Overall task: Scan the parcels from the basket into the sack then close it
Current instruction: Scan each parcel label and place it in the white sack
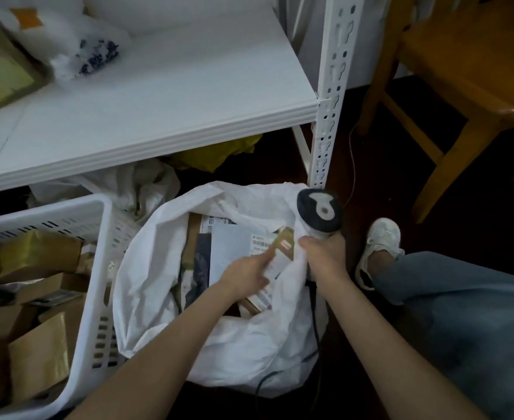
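My left hand grips a small brown parcel by its lower part and holds it tilted over the open mouth of the white sack, its label side up. The motion blur hides how each finger lies. My right hand is curled around the handle of the scanner at the sack's right rim. The scanner's dark head rises above my knuckles, just beside the parcel's upper end, so my two hands are close but not touching. Inside the sack lie a grey mailer and other flat packets. The white basket stands touching the sack on my left, with brown boxes piled in it. A white shelf runs above both, and a wooden chair stands to the right beyond my shoe.
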Motion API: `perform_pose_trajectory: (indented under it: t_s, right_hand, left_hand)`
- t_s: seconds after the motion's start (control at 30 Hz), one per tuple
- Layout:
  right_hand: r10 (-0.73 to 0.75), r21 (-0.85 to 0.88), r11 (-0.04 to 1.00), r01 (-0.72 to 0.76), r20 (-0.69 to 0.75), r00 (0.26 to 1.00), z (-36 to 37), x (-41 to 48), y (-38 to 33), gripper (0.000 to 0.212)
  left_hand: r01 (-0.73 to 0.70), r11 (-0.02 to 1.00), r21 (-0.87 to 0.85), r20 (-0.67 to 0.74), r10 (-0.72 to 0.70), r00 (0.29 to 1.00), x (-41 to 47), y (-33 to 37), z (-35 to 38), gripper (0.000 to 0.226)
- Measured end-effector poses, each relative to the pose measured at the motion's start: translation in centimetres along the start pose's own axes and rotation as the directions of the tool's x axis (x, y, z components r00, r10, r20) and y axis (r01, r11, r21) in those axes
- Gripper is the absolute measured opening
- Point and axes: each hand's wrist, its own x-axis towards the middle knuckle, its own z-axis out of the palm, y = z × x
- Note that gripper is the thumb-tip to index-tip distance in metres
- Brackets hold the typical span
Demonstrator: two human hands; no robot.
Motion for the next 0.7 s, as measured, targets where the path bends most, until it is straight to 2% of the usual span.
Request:
perform_pose_trajectory:
  t_s: [0.07,0.1,0.17,0.23,0.3,0.37,0.47,0.53,0.63,0.7]
  right_hand:
    - [-0.108,0.073,0.992,0.104,0.056,0.993,0.6,-2.0,-2.9,0.033]
    - [-0.167,0.114,0.981,0.156,0.090,0.982,0.8,-3.1,-4.4,0.030]
    - [-0.294,0.185,0.946,0.265,0.154,0.943,1.2,-5.2,-7.0,0.031]
    - [-0.387,0.231,0.911,0.343,0.185,0.903,1.5,-6.6,-8.5,0.032]
    - [-0.389,0.197,0.914,0.354,0.181,0.903,1.6,-7.2,-8.1,0.033]
    - [-0.316,0.089,0.948,0.305,0.157,0.936,1.3,-7.3,-6.6,0.033]
    - [-0.237,-0.143,0.958,0.250,0.103,0.966,0.3,-7.2,-4.6,0.032]
    - [-0.248,-0.292,0.919,0.263,0.089,0.965,-0.7,-7.6,-4.5,0.037]
    - [-0.389,-0.360,0.847,0.391,0.080,0.918,-2.4,-8.7,-5.4,0.048]
    - [-0.429,-0.306,0.846,0.437,0.097,0.898,-3.0,-10.1,-6.6,0.035]
  left_hand:
    - [0.038,0.994,-0.105,0.041,-0.034,0.999,-0.3,-0.2,-0.2,0.048]
    - [0.116,0.977,-0.180,0.029,-0.113,0.993,-0.6,-0.3,-0.6,0.039]
    - [0.209,0.913,-0.350,-0.029,-0.234,0.972,-1.2,-0.9,-1.6,0.034]
    - [0.185,0.787,-0.588,-0.071,-0.278,0.958,-2.9,-1.4,-3.6,0.032]
    - [0.136,0.715,-0.686,-0.073,-0.254,0.964,-4.6,-2.5,-5.5,0.029]
    - [0.129,0.685,-0.717,-0.036,-0.221,0.975,-6.0,-3.5,-6.5,0.029]
    - [0.100,0.761,-0.641,0.060,-0.080,0.995,-8.2,-3.6,-5.5,0.037]
    - [0.034,0.847,-0.531,0.147,0.052,0.988,-9.6,-2.7,-3.5,0.054]
    - [-0.096,0.946,-0.309,0.132,0.142,0.981,-10.3,-1.7,-0.2,0.072]
    - [-0.126,0.978,-0.167,0.051,0.136,0.989,-10.3,-0.8,1.0,0.081]
